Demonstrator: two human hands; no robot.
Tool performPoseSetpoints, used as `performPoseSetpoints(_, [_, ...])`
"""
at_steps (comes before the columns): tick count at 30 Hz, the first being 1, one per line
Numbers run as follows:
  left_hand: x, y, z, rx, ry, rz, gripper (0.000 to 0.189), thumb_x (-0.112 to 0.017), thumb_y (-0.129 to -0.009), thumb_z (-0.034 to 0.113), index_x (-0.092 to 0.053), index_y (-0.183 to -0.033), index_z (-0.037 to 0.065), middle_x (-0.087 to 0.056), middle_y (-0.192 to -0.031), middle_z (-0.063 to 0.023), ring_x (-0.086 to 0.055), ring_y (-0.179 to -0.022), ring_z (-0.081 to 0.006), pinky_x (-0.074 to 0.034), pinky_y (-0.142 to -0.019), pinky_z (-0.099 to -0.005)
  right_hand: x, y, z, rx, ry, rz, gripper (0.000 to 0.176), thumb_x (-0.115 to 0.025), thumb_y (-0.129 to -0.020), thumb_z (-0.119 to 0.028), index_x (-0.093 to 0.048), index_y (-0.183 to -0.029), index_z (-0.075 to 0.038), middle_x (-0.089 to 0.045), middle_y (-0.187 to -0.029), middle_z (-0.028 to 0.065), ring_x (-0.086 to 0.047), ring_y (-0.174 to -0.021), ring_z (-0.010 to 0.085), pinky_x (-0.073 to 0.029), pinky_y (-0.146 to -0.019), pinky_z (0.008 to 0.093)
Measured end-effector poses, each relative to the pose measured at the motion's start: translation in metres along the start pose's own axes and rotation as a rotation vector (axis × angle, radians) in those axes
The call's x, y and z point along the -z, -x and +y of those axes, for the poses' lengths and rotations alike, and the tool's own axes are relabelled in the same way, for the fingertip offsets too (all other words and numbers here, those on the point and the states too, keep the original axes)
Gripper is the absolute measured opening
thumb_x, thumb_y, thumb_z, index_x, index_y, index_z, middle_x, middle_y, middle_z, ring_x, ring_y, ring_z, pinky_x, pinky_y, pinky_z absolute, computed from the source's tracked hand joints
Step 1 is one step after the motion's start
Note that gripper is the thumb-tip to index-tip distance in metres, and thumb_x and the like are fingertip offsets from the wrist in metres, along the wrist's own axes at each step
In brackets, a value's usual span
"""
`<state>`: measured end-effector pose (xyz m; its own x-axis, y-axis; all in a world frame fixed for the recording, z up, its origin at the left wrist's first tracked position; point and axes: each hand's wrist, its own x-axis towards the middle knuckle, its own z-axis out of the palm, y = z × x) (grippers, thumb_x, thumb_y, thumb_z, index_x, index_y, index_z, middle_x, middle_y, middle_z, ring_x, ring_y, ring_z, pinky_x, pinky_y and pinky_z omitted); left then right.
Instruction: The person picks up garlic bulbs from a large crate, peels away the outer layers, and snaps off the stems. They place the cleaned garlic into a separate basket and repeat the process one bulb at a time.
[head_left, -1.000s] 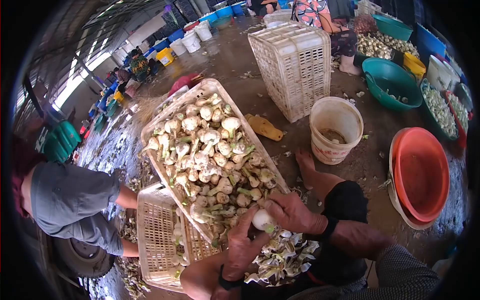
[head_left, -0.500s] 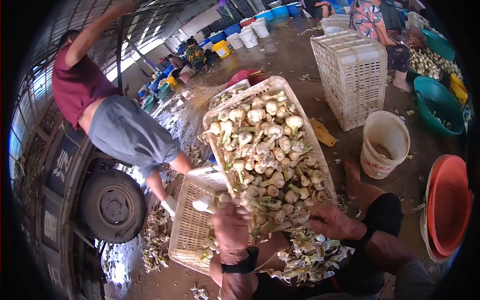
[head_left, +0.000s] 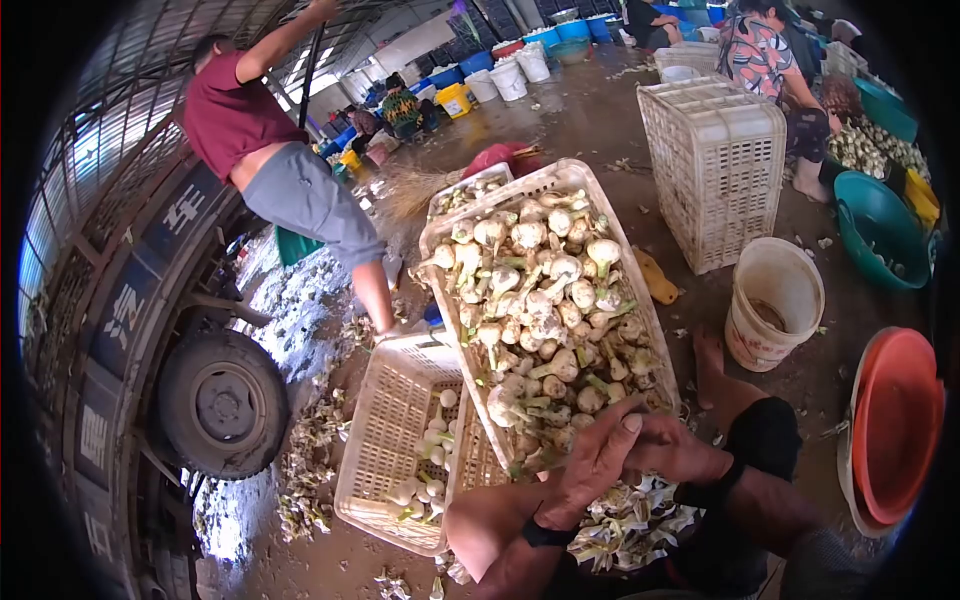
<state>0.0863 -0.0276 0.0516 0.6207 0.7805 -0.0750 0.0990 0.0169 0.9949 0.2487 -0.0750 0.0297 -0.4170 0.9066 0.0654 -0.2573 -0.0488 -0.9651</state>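
My left hand point(head_left: 592, 462) and my right hand point(head_left: 672, 450) meet at the near edge of a crate point(head_left: 640, 290) heaped with dirt-stained garlic bulbs point(head_left: 545, 300) with short green stems. The left thumb points up and its fingers bend toward the right hand. The right fingers are curled inward. Whatever lies between the hands is hidden. Below them is a pile of stripped garlic skins point(head_left: 635, 520). At the left stands a lower plastic crate point(head_left: 385, 420), with several clean white garlic bulbs point(head_left: 432, 440) inside.
A tall crate point(head_left: 715, 170) and a white bucket point(head_left: 775, 300) stand at the right. Farther right are a green basin point(head_left: 875, 235) and red basin point(head_left: 900, 425). A person in a maroon shirt point(head_left: 235, 110) stands beside a truck wheel point(head_left: 222, 400). Other people sit farther back.
My left hand moved right, from above the lower crate to my right hand. The white garlic bulb near it dropped away. The standing person shifted, and the view turned slightly left.
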Motion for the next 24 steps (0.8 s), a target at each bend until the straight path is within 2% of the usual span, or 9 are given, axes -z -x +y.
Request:
performPoseSetpoints(2, [-0.002, 0.000, 0.012, 0.018, -0.050, 0.000, 0.046, -0.052, -0.100, 0.034, -0.051, -0.132, 0.000, -0.063, -0.111, -0.0094, -0.062, -0.092, -0.0151, -0.050, -0.082, -0.0280, -0.001, -0.002, -0.008, 0.014, -0.154, 0.194, 0.025, -0.060, -0.093, -0.019, -0.058, -0.111, -0.002, -0.066, -0.088, 0.0073, -0.064, -0.070, 0.0139, -0.053, -0.063, 0.0271])
performPoseSetpoints(4, [-0.004, -0.002, 0.011, -0.188, 0.034, 0.086, 0.045, -0.057, -0.099, 0.028, -0.051, -0.134, 0.001, -0.063, -0.113, -0.0092, -0.061, -0.096, -0.0151, -0.049, -0.084, -0.0266, 0.009, -0.002, -0.009, 0.012, -0.170, 0.223, 0.031, -0.058, -0.094, -0.022, -0.054, -0.115, 0.000, -0.065, -0.090, 0.0082, -0.063, -0.067, 0.0149, -0.053, -0.059, 0.0267])
performPoseSetpoints(6, [-0.001, -0.003, 0.014, -0.207, -0.021, 0.138, 0.043, -0.061, -0.097, 0.022, -0.052, -0.133, 0.002, -0.063, -0.117, -0.0099, -0.061, -0.104, -0.0165, -0.049, -0.089, -0.0278, 0.012, -0.002, -0.014, 0.129, -0.297, 0.451, 0.035, -0.057, -0.093, -0.023, -0.052, -0.117, 0.002, -0.066, -0.088, 0.0082, -0.063, -0.066, 0.0155, -0.053, -0.055, 0.0266])
performPoseSetpoints(10, [0.006, -0.004, 0.047, -0.128, 0.100, 0.105, 0.039, -0.063, -0.095, 0.021, -0.056, -0.127, 0.001, -0.063, -0.121, -0.0120, -0.062, -0.109, -0.0191, -0.049, -0.093, -0.0333, 0.029, 0.000, -0.024, 0.040, -0.358, 0.632, 0.023, -0.058, -0.093, -0.022, -0.062, -0.100, -0.001, -0.066, -0.079, 0.0058, -0.061, -0.061, 0.0130, -0.051, -0.051, 0.0258])
performPoseSetpoints(11, [0.006, -0.004, 0.057, -0.127, 0.115, 0.070, 0.039, -0.063, -0.095, 0.020, -0.055, -0.128, 0.001, -0.063, -0.120, -0.0124, -0.062, -0.107, -0.0195, -0.050, -0.092, -0.0332, 0.035, 0.000, -0.020, 0.080, -0.382, 0.628, 0.019, -0.060, -0.092, -0.022, -0.063, -0.092, -0.003, -0.066, -0.078, 0.0050, -0.060, -0.058, 0.0124, -0.048, -0.050, 0.0250])
performPoseSetpoints(14, [0.010, -0.006, 0.083, -0.128, 0.141, 0.010, 0.041, -0.063, -0.095, 0.019, -0.053, -0.129, 0.000, -0.064, -0.119, -0.0141, -0.064, -0.104, -0.0219, -0.051, -0.088, -0.0332, 0.046, -0.004, -0.022, 0.164, -0.258, 0.649, 0.019, -0.062, -0.091, -0.021, -0.063, -0.091, -0.002, -0.066, -0.076, 0.0052, -0.059, -0.056, 0.0125, -0.046, -0.048, 0.0250])
performPoseSetpoints(17, [0.015, -0.011, 0.099, -0.268, 0.123, -0.100, 0.045, -0.064, -0.094, 0.024, -0.053, -0.130, 0.000, -0.063, -0.119, -0.0179, -0.065, -0.101, -0.0247, -0.052, -0.085, -0.0334, 0.057, -0.015, -0.040, 0.151, -0.198, 0.679, 0.020, -0.063, -0.091, -0.021, -0.062, -0.086, -0.002, -0.064, -0.073, 0.0054, -0.058, -0.054, 0.0125, -0.045, -0.047, 0.0256])
performPoseSetpoints(22, [0.049, -0.031, 0.077, -0.351, 0.420, 0.126, 0.044, -0.071, -0.087, 0.025, -0.060, -0.123, 0.002, -0.067, -0.110, -0.0216, -0.068, -0.089, -0.0303, -0.057, -0.076, -0.0400, 0.090, -0.039, -0.064, 0.170, -0.110, 0.638, 0.023, -0.059, -0.095, -0.024, -0.061, -0.084, -0.004, -0.063, -0.073, 0.0052, -0.058, -0.053, 0.0113, -0.046, -0.046, 0.0253])
performPoseSetpoints(24, [0.067, -0.032, 0.065, -0.297, 0.527, 0.290, 0.041, -0.073, -0.084, 0.030, -0.064, -0.113, 0.003, -0.068, -0.103, -0.0165, -0.068, -0.081, -0.0274, -0.058, -0.071, -0.0394, 0.103, -0.051, -0.055, 0.156, -0.038, 0.663, 0.024, -0.056, -0.096, -0.025, -0.063, -0.088, -0.003, -0.063, -0.075, 0.0038, -0.057, -0.053, 0.0099, -0.046, -0.046, 0.0245])
